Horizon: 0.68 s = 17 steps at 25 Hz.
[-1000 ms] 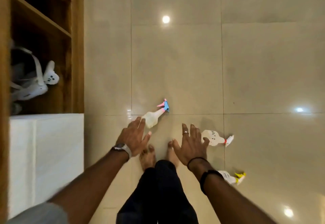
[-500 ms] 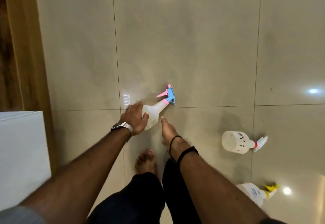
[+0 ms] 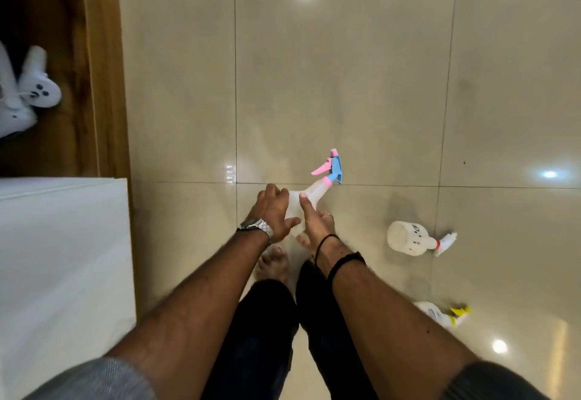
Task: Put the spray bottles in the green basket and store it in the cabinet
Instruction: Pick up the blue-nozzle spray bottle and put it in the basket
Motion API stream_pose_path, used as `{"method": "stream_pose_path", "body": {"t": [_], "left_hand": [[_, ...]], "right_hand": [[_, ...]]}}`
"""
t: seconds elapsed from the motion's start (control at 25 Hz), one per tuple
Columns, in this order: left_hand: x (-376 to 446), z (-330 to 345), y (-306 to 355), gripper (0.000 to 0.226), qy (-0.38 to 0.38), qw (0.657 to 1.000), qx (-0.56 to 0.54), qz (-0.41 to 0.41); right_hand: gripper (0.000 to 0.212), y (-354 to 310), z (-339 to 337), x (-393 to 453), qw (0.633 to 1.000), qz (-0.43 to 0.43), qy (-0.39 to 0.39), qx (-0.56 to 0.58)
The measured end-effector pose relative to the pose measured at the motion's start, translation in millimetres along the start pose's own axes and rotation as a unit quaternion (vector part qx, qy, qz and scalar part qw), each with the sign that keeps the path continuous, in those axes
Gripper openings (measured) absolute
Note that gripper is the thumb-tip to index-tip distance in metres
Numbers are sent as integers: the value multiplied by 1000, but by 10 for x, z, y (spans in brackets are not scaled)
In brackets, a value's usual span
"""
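Note:
A white spray bottle with a blue and pink nozzle lies on the tiled floor in front of my feet. My left hand is wrapped around its body from the left. My right hand presses against the same bottle from the right, thumb up along it. A second white bottle with a red and white nozzle lies on its side to the right. A third bottle with a yellow nozzle lies at the lower right, partly behind my right arm. No green basket is in view.
A wooden cabinet with open shelves stands at the left, holding white controllers. A white box-like surface sits below it. My bare feet are on the glossy floor.
My right hand has moved in from beside the bottle and now presses against it. My left hand has closed further around the bottle. The view shifted, so the cabinet shelves show again.

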<state>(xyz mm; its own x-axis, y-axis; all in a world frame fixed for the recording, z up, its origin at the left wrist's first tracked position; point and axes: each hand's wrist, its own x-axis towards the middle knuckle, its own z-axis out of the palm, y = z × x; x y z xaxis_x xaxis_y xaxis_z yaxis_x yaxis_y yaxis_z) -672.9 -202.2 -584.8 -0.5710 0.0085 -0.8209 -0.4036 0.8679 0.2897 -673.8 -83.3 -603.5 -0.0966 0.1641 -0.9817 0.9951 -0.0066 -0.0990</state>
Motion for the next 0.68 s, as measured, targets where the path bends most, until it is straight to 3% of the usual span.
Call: {"method": "stream_pose_path", "body": {"t": [0.16,0.32,0.4,0.52,0.68], "left_hand": [[-916,-373,364,79,47,996,-70,30],[-1930,-787,623,86,69,985,-155,27],[-2522,-1018,692,94,79,982,-172,22],[-3409,-1285,768,103,91,979,-185,5],[-4366,-1427,861,89,137,942,-307,11]], "right_hand": [[77,-103,-316,-1094,993,-83,36,-70],[58,-209,-586,-2375,982,-149,-12,-119],[60,-245,-694,-3071,969,-185,-37,-160],[66,-199,-809,-4032,932,-254,-74,-248],[72,-130,-912,-4905,866,-323,-115,-364]]}}
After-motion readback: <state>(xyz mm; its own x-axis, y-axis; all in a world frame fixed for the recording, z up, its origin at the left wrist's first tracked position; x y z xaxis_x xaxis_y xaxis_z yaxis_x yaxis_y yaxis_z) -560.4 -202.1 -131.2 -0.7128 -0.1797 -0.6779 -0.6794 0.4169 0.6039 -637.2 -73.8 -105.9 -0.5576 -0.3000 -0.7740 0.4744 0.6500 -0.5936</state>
